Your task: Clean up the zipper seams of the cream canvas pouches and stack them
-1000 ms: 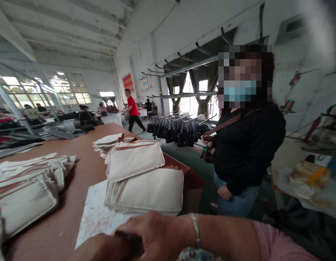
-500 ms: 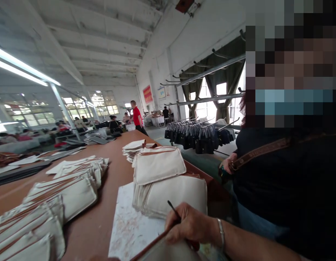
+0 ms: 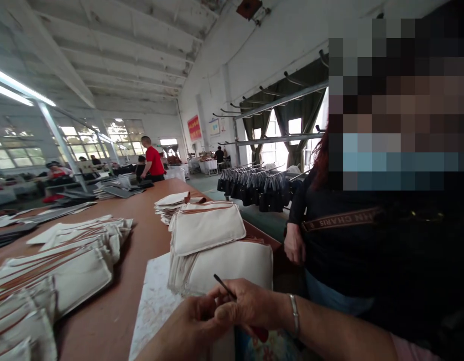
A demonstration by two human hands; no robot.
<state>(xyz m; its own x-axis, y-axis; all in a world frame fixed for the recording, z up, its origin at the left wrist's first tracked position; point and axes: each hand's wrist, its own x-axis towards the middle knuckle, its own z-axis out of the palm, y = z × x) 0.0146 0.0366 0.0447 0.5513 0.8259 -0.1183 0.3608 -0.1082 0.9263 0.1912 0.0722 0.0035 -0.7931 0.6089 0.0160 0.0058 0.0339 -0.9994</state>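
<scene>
Low in the view my right hand, a bracelet on its wrist, is closed round a thin dark tool with a red handle. Its dark tip points up and left past the fingers. My left hand meets it, fingers curled in close to the right fingertips; what they pinch is hidden. Below both hands shows part of a cream fabric piece. Just beyond them stands a stack of cream fabric pouches with brown edges, another pouch lying on top.
A white board with scraps lies on the brown tabletop. Overlapping rows of cream pouches spread along the left. At right, close to the table, stands a person in black. Dark bags hang on a rack behind.
My left hand has come up from the bottom edge to meet my right hand. The cream piece has dropped lower, mostly out of sight. The view has turned slightly right.
</scene>
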